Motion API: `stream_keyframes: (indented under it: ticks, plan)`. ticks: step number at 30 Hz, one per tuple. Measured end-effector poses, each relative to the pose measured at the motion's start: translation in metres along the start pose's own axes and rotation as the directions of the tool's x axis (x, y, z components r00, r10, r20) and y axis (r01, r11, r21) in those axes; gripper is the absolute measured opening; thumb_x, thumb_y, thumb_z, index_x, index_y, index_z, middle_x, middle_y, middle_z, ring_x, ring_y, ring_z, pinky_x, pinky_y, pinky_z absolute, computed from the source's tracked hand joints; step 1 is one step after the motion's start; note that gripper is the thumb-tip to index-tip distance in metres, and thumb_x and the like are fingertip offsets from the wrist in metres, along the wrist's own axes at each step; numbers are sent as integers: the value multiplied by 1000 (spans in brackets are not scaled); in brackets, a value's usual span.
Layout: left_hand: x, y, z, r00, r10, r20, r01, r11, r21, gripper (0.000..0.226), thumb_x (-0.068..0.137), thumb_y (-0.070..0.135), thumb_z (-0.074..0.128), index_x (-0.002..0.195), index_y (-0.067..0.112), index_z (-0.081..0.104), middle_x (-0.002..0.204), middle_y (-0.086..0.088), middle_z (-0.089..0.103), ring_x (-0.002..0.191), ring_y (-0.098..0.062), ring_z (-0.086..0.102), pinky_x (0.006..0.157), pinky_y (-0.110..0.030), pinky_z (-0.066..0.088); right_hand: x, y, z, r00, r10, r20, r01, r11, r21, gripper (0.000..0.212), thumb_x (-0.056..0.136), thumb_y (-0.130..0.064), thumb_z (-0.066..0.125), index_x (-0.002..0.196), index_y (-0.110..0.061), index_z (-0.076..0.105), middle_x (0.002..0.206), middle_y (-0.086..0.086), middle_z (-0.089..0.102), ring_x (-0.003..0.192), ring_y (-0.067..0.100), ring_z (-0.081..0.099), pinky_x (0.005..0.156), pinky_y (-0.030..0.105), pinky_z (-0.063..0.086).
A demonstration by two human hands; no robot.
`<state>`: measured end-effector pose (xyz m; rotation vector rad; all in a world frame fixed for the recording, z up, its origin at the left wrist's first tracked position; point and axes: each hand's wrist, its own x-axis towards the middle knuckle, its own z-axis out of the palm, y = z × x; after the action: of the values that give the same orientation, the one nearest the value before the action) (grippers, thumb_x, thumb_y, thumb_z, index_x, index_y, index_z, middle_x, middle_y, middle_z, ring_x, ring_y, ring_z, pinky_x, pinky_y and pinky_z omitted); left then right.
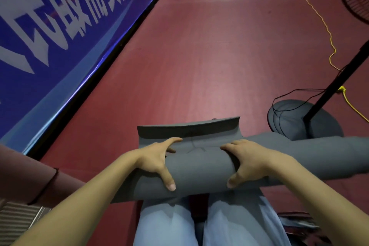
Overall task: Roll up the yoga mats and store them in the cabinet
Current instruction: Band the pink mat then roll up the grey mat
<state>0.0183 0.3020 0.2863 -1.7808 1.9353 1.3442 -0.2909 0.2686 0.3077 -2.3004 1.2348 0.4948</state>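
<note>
A grey yoga mat point(201, 170) lies on the red floor in front of my knees, almost fully rolled into a thick tube. A short flat flap of the mat still sticks out ahead, its far edge curled up. My left hand point(157, 162) grips the roll left of centre, fingers over the top and thumb on the near side. My right hand point(247, 163) grips it right of centre the same way. The roll runs on to the right past my right forearm. No cabinet is in view.
A blue banner wall point(60, 42) runs along the left. A fan's round base point(289, 120) and slanted black pole point(337, 84) stand right of the mat, with black and yellow cables point(327, 32) on the floor. Another person's arm point(30, 181) is at the left edge.
</note>
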Motion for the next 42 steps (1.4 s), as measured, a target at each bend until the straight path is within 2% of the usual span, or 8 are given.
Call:
stream_keyframes:
  ticks: [6,11,20,26,29,31,35,42]
  plan:
    - [11,-2,-14,989,75,-126,-86,992,-92,154,35,44,105,160,41,13,158,19,30,142,-7,36,119,-34,34,3,3,16,995,-11,-102,2,996,-84,133,54,-76,81,159,-23,19,157,-1,34,145,23,32,121,38,25]
    - [12,-18,-19,960,96,-264,-136,981,-136,147,30,62,100,155,41,26,155,16,38,139,-11,42,117,-40,38,5,-2,21,980,-43,-195,14,989,-149,134,54,-74,83,158,-21,17,157,-1,31,149,25,22,124,36,17]
    - [15,-16,-33,936,11,-352,-57,991,-121,44,71,44,92,108,31,73,111,12,70,106,-7,65,91,-27,50,24,-9,24,953,-58,-297,-15,971,-237,140,50,-73,84,158,-18,12,158,0,28,150,29,18,124,41,15]
    - [22,-1,-36,919,5,-393,15,999,47,27,95,38,71,118,27,77,121,11,74,114,-9,65,102,-35,51,38,-5,20,956,-18,-294,-65,961,-270,151,44,-73,85,160,-21,4,151,4,35,141,35,30,120,44,23]
    - [18,4,-33,940,-27,-340,37,999,23,36,94,47,68,123,27,75,129,15,69,118,-7,63,106,-35,48,45,-2,17,967,18,-255,-92,956,-279,160,42,-73,87,160,-18,-6,148,6,39,136,36,36,117,46,28]
    - [12,6,-34,968,-23,-249,27,999,16,70,74,66,79,130,27,69,129,16,68,114,-6,64,103,-34,50,50,-1,16,970,12,-243,-87,949,-302,156,43,-73,86,160,-17,0,144,6,43,127,31,44,112,44,35]
    - [8,20,-22,980,-71,-184,137,916,377,124,41,82,84,142,20,47,137,5,58,122,-21,58,103,-39,49,54,0,16,972,8,-235,-76,956,-283,139,44,-69,87,154,-20,18,139,3,46,121,28,47,108,42,37]
    - [27,8,14,904,88,-418,165,831,531,121,38,79,87,134,18,43,129,2,54,116,-21,52,106,-35,41,56,-4,14,970,25,-242,-98,951,-294,126,47,-63,85,149,-22,26,133,3,49,115,28,51,103,40,41]
